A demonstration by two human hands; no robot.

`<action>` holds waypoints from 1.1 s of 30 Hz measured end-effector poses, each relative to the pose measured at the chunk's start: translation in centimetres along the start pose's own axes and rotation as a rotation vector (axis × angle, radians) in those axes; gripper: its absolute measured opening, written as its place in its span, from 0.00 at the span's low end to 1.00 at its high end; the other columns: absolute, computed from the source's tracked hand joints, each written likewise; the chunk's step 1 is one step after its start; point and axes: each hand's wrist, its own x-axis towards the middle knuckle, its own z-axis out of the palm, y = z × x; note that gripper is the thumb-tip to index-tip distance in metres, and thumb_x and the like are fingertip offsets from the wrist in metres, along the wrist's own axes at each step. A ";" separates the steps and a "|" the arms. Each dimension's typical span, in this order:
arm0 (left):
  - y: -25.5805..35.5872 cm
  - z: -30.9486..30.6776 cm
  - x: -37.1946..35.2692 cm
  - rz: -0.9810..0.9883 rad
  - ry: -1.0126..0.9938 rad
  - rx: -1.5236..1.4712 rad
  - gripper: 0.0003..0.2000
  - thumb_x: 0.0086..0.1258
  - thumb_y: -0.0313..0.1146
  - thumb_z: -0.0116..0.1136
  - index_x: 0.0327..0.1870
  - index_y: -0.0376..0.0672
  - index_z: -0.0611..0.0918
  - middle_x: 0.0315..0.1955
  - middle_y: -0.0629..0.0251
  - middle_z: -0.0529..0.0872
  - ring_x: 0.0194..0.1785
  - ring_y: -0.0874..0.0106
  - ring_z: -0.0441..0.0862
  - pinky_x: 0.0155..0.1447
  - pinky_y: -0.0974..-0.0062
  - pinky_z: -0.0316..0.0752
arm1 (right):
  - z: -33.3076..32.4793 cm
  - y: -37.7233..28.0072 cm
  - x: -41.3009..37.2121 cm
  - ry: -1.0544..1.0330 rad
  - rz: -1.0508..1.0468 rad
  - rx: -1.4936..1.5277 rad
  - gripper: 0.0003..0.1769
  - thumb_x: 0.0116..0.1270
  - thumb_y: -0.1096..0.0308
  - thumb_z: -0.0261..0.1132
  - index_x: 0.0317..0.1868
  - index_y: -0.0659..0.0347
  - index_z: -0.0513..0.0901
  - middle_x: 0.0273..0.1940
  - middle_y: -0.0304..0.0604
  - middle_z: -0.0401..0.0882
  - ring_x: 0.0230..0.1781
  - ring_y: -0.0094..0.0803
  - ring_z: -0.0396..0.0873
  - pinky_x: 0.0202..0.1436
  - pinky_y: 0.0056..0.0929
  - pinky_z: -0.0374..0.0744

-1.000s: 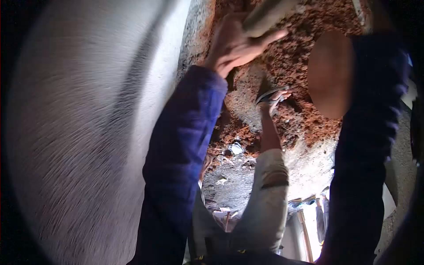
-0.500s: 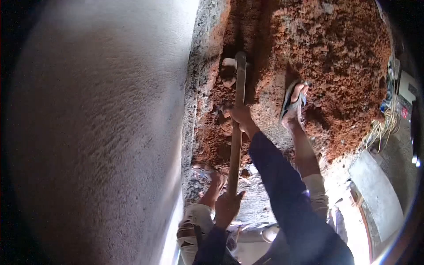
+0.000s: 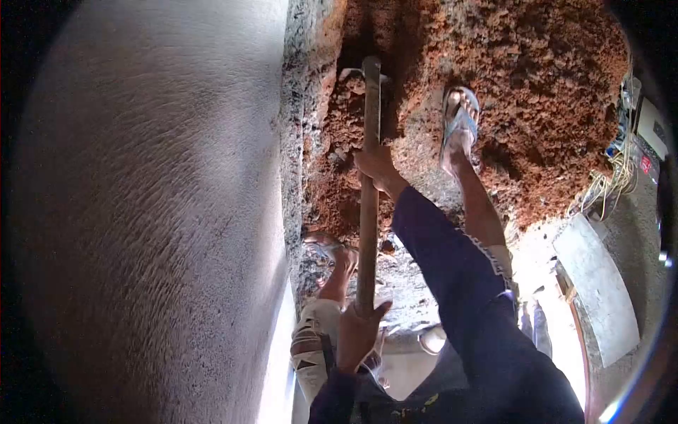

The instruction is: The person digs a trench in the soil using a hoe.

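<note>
A hoe [image 3: 369, 233] with a long wooden handle runs upright through the middle of the view, its metal head [image 3: 353, 73] down at the reddish loose soil [image 3: 339, 106] in the trench. My right hand [image 3: 378, 169] is wrapped round the handle about midway along it. Lower down, near the handle's end, my left hand [image 3: 360, 336] grips it close to my body. Part of the blade is hidden behind the handle and in shadow.
A rough plastered wall [image 3: 155, 212] fills the left side. My sandalled feet stand either side of the handle. A mound of red soil [image 3: 544, 92] lies to the right, near tangled cords [image 3: 613, 180] and a pale board [image 3: 599, 290].
The hoe and both hands appear slightly further left, and its head is higher in the view. The camera view has shifted too. Both hands keep their grip.
</note>
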 end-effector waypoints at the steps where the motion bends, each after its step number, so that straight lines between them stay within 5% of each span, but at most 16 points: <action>1: -0.1 -0.2 -0.3 0.067 0.055 0.111 0.23 0.68 0.49 0.59 0.44 0.32 0.77 0.22 0.55 0.83 0.18 0.75 0.77 0.19 0.73 0.69 | -0.2 1.6 1.7 -0.006 0.017 0.013 0.11 0.62 0.72 0.65 0.25 0.59 0.71 0.22 0.38 0.68 0.16 0.29 0.65 0.18 0.38 0.63; 3: -2.5 3.1 1.4 -0.016 0.091 0.115 0.25 0.63 0.52 0.63 0.35 0.31 0.77 0.21 0.51 0.82 0.22 0.64 0.79 0.26 0.68 0.72 | -2.1 3.5 5.6 -0.279 0.011 0.246 0.11 0.61 0.73 0.63 0.24 0.61 0.69 0.21 0.39 0.66 0.16 0.29 0.63 0.19 0.41 0.61; 5: 0.6 2.4 2.0 0.032 0.145 0.111 0.30 0.58 0.58 0.66 0.27 0.31 0.78 0.22 0.45 0.80 0.28 0.51 0.81 0.32 0.62 0.74 | -2.1 0.4 6.3 -0.174 -0.245 -0.134 0.09 0.61 0.73 0.61 0.27 0.61 0.69 0.20 0.38 0.63 0.15 0.30 0.62 0.19 0.43 0.61; 7: 2.3 -0.3 -0.7 -0.074 0.021 -0.052 0.30 0.59 0.59 0.63 0.29 0.32 0.79 0.24 0.44 0.80 0.29 0.51 0.82 0.31 0.60 0.72 | -2.4 2.9 3.9 -0.240 -0.010 0.314 0.09 0.63 0.71 0.62 0.29 0.61 0.70 0.21 0.39 0.64 0.16 0.29 0.62 0.20 0.43 0.61; 11: 3.1 0.9 -1.7 0.039 0.106 0.007 0.28 0.61 0.57 0.62 0.29 0.32 0.79 0.22 0.47 0.79 0.27 0.54 0.80 0.31 0.59 0.70 | -3.1 0.5 -0.3 -0.290 0.086 0.210 0.08 0.66 0.67 0.61 0.33 0.61 0.73 0.24 0.42 0.72 0.19 0.34 0.71 0.23 0.41 0.71; 12: 3.4 2.3 -0.3 -0.113 0.029 0.015 0.28 0.61 0.57 0.63 0.32 0.32 0.79 0.21 0.47 0.80 0.28 0.51 0.80 0.32 0.60 0.71 | -3.2 0.9 0.2 -0.293 0.081 0.203 0.08 0.66 0.67 0.61 0.33 0.61 0.73 0.24 0.42 0.72 0.19 0.34 0.71 0.23 0.41 0.71; 15: 1.8 4.5 -0.3 -0.072 0.093 -0.154 0.30 0.59 0.57 0.65 0.31 0.30 0.78 0.19 0.48 0.80 0.26 0.52 0.79 0.32 0.62 0.71 | -3.8 2.0 5.6 -0.122 -0.245 -0.465 0.10 0.61 0.71 0.66 0.31 0.63 0.72 0.24 0.37 0.69 0.20 0.30 0.70 0.20 0.37 0.70; 16: 3.1 1.9 -2.7 -0.173 0.017 -0.186 0.29 0.59 0.56 0.65 0.30 0.30 0.77 0.19 0.48 0.80 0.26 0.51 0.79 0.31 0.63 0.71 | -3.1 2.2 3.2 -0.121 0.057 -0.055 0.08 0.63 0.69 0.64 0.31 0.63 0.75 0.24 0.37 0.72 0.21 0.29 0.73 0.19 0.37 0.72; 21: 5.0 2.0 -2.5 -0.267 -0.033 -0.187 0.27 0.59 0.54 0.66 0.29 0.32 0.77 0.22 0.48 0.81 0.28 0.52 0.80 0.31 0.63 0.72 | -5.4 6.2 2.8 -0.506 0.135 0.434 0.09 0.72 0.61 0.57 0.38 0.56 0.78 0.23 0.42 0.72 0.17 0.34 0.71 0.24 0.46 0.77; 23: 9.2 1.4 -3.1 -0.193 0.041 -0.130 0.27 0.60 0.54 0.66 0.33 0.31 0.76 0.27 0.44 0.81 0.33 0.52 0.81 0.37 0.62 0.73 | -5.5 2.1 3.2 -0.346 0.083 0.361 0.11 0.73 0.59 0.56 0.37 0.57 0.77 0.23 0.42 0.72 0.16 0.34 0.68 0.24 0.43 0.76; 25: 9.4 0.2 -4.2 -0.195 0.068 -0.176 0.27 0.60 0.53 0.66 0.35 0.31 0.75 0.28 0.44 0.81 0.36 0.57 0.82 0.39 0.64 0.74 | -6.0 3.4 3.7 -0.573 0.078 0.491 0.13 0.69 0.60 0.62 0.31 0.60 0.77 0.22 0.43 0.72 0.19 0.33 0.71 0.24 0.40 0.76; 27: 11.0 -1.9 -5.8 -0.198 0.038 -0.225 0.28 0.62 0.52 0.66 0.43 0.29 0.74 0.31 0.45 0.81 0.37 0.60 0.81 0.40 0.64 0.74 | -5.3 2.9 4.3 -0.537 -0.127 0.087 0.13 0.70 0.61 0.62 0.31 0.61 0.77 0.22 0.42 0.72 0.21 0.33 0.72 0.26 0.41 0.75; 29: 13.0 -2.6 -7.4 0.039 0.185 -0.352 0.28 0.65 0.48 0.64 0.51 0.29 0.70 0.33 0.45 0.80 0.38 0.61 0.81 0.41 0.63 0.74 | -5.2 0.1 1.4 -0.570 -0.089 0.228 0.15 0.69 0.60 0.62 0.27 0.61 0.77 0.23 0.42 0.72 0.22 0.33 0.72 0.30 0.41 0.75; 30: 13.9 -2.8 -7.6 0.138 0.220 -0.368 0.29 0.67 0.46 0.62 0.55 0.30 0.66 0.37 0.44 0.80 0.40 0.59 0.81 0.42 0.62 0.74 | -4.9 -1.1 2.2 -0.455 -0.199 -0.198 0.16 0.69 0.60 0.62 0.26 0.61 0.77 0.23 0.42 0.73 0.22 0.32 0.72 0.30 0.41 0.76; 32: 15.3 -3.2 -8.0 0.389 0.329 -0.213 0.30 0.69 0.42 0.59 0.62 0.32 0.61 0.43 0.39 0.77 0.44 0.54 0.79 0.45 0.60 0.74 | -3.8 -5.3 3.9 -0.365 -0.023 -0.773 0.12 0.64 0.65 0.62 0.24 0.61 0.79 0.21 0.41 0.75 0.21 0.32 0.74 0.35 0.38 0.78; 33: 15.8 -3.1 -8.8 0.448 0.341 -0.175 0.31 0.70 0.42 0.58 0.65 0.34 0.59 0.47 0.37 0.75 0.48 0.50 0.78 0.47 0.58 0.74 | -4.0 -5.7 3.4 -0.375 -0.019 -0.777 0.12 0.64 0.65 0.62 0.24 0.61 0.79 0.21 0.41 0.75 0.21 0.32 0.74 0.35 0.38 0.78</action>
